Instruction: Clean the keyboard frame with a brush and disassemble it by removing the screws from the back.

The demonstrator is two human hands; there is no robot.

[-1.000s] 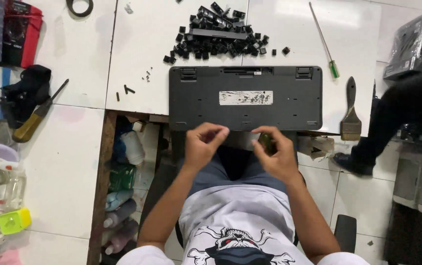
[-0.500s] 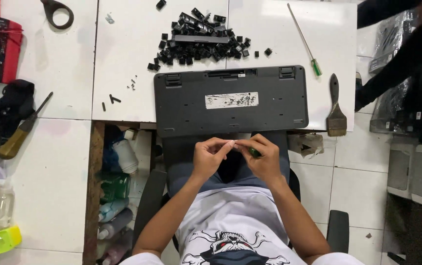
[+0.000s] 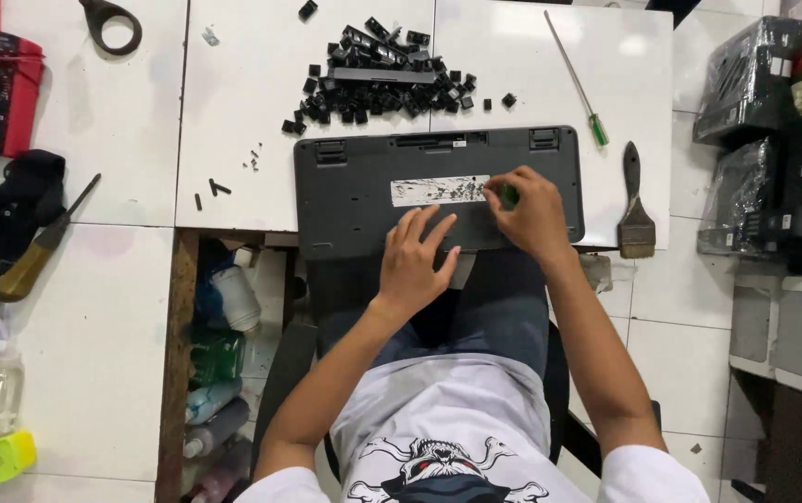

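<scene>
1. Keyboard [image 3: 373, 200] lies face-down on the white surface [image 3: 233, 112], its near edge overhanging toward the person's lap. Dark grey back, worn paper label [image 3: 438, 190] in the middle, two folded feet near the far corners.
2. Right hand [image 3: 533, 212] sits on the back, right of the label, fingers curled tight around a small green-handled tool [image 3: 509, 196]. Tip hidden, can't tell what it touches.
3. Left hand [image 3: 417, 256] lies flat on the near edge, fingers spread and extended, gripping nothing, just pinning the case.
4. Handling, my read: a light, stiff plastic shell, slides easily on the smooth top, flexes a bit if lifted by one end. Best held by both short ends or pressed flat from above.
5. Beyond the far edge: pile of loose black keycaps [image 3: 382, 79], light and easily scattered.
6. Right of it: long green-handled screwdriver [image 3: 576, 79], then a paintbrush [image 3: 635, 210] at the surface's edge.
7. Far left: a second, wood-handled screwdriver [image 3: 42, 247].
</scene>
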